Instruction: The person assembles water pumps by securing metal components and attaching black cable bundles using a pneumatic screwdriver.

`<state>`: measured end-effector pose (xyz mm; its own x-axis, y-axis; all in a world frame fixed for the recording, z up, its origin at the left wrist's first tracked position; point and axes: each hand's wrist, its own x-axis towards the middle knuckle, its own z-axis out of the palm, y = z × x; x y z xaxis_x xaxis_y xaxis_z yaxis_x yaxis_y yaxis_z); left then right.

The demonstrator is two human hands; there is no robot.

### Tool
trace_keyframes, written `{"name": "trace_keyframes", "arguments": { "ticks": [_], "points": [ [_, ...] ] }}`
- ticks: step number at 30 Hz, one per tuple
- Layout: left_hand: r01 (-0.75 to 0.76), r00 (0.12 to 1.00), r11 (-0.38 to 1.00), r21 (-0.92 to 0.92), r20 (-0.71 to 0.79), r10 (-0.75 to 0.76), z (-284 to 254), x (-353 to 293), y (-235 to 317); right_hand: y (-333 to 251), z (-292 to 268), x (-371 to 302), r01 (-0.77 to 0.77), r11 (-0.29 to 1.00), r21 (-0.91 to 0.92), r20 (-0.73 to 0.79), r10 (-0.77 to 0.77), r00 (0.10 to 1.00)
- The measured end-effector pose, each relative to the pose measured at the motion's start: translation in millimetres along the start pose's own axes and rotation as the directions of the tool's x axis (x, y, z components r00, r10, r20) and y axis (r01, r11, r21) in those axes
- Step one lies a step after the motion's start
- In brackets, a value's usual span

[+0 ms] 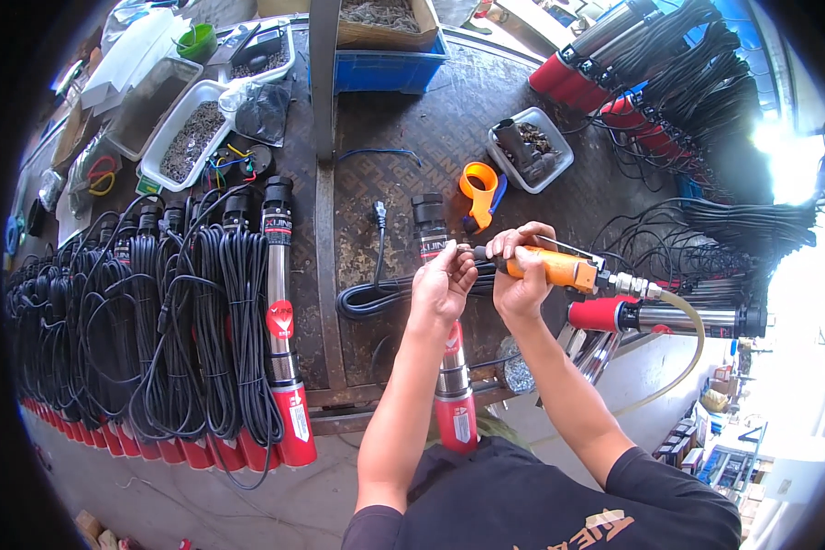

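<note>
My right hand point(521, 280) is wrapped round an orange air screwdriver point(564, 268), whose hose runs off from its right end. The tool lies sideways, with its dark nose pointing left. At that nose my left hand point(444, 282) has thumb and fingers pinched together; whatever is between them is too small to make out. Beneath the hands, a steel submersible pump point(456, 378) with a black top and red lower end lies over the bench edge toward me. My left hand and forearm hide its middle. A coiled black cable point(371, 298) lies beside it, its plug point(380, 215) farther off.
Many pumps with bundled black cables point(220, 321) lie in a row at left. More pumps point(605, 312) are stacked at right. An orange tape dispenser point(479, 188) and a white tub of parts point(564, 151) sit beyond my hands. A metal post point(324, 82) rises left of a blue crate point(390, 73).
</note>
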<state>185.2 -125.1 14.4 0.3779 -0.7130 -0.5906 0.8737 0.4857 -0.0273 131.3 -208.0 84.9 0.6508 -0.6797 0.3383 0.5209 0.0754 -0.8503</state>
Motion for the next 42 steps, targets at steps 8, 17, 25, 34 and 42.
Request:
{"name": "trace_keyframes", "arguments": {
  "ticks": [8,17,25,34,42],
  "points": [
    [-0.039,0.991,0.999,-0.02,-0.129,0.036,6,23,-4,16,-7,8,0.016,0.998,-0.064,0.079,-0.011,0.997],
    [-0.001,0.998,1.0,0.027,-0.064,0.003,4,15,7,20,-8,14,-0.031,0.999,-0.026,0.057,0.032,0.998],
    [0.013,0.998,0.984,-0.176,-0.06,-0.024,13,18,16,47,-9,24,-0.077,0.996,-0.045,0.087,0.08,0.993],
    [-0.063,0.983,0.998,-0.016,-0.175,0.059,15,4,17,53,-1,27,-0.098,0.991,-0.094,-0.069,0.091,0.993],
    [-0.481,0.784,0.852,0.207,-0.333,0.524,-28,-7,16,63,4,38,-0.042,0.986,-0.16,0.059,0.052,0.997]
  ]
}}
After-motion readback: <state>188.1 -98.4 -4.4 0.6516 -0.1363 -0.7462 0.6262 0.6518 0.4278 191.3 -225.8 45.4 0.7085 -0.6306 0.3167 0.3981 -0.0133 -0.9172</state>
